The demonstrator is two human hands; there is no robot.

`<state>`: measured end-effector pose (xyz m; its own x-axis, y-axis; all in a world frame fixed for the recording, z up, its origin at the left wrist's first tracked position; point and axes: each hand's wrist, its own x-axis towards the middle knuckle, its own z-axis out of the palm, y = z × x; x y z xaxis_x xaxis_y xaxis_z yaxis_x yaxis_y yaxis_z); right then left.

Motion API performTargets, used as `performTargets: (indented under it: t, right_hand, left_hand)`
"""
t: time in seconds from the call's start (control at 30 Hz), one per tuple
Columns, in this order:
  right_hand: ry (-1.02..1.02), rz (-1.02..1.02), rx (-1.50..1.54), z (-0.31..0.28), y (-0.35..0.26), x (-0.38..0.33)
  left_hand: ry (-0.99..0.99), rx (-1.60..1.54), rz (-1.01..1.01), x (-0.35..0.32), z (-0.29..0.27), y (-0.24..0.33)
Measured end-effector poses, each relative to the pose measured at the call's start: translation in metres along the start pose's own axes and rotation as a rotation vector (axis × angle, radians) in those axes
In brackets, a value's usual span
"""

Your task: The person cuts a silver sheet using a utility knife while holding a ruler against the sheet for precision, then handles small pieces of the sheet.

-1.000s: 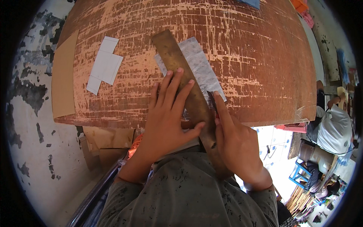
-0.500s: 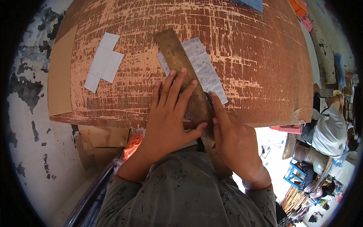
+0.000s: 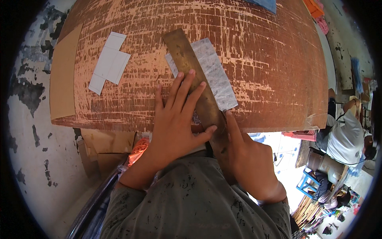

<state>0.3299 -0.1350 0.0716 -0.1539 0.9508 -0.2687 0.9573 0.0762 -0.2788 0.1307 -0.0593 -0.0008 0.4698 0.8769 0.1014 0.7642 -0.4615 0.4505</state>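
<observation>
Ruler point(image 3: 191, 75), long and brass-coloured, lies slantwise on the scratched brown bench point(image 3: 258, 59), across a grey sheet point(image 3: 215, 75). Left hand point(image 3: 175, 123) presses flat on it, fingers spread, its grip released. Right hand point(image 3: 246, 159) has its grip clenched at the ruler's near edge; what it grasps is hidden. White cut paper point(image 3: 109, 61) lies well apart.

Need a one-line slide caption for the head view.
Left hand pins a brass-coloured ruler over a grey sheet while right hand works along its edge.
</observation>
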Motion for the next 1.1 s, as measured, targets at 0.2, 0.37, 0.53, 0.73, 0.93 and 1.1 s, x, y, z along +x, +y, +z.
performTargets:
  t: [0.2,0.37,0.53,0.73,0.93,1.1]
  right_hand:
    - [-0.04,-0.02,-0.013,-0.006,0.009,-0.013]
    - [0.167,0.015,0.114,-0.007,0.005,0.003]
    - [0.236,-0.029,0.104,0.009,0.004,0.026]
    - [0.197,-0.033,0.121,0.01,0.001,0.027]
    - [0.166,-0.032,0.091,0.008,0.001,0.028]
    - [0.123,-0.072,0.037,-0.001,0.0,0.027]
  left_hand:
    - [0.008,-0.006,0.007,0.0,0.0,-0.001]
    - [0.006,-0.008,0.009,-0.002,0.002,-0.001]
    - [0.012,-0.033,0.01,0.0,0.001,-0.001]
    - [0.01,-0.061,0.003,-0.001,0.0,-0.002]
    - [0.009,-0.051,0.016,0.001,0.0,-0.001]
    - [0.011,-0.026,-0.016,0.0,-0.001,0.001]
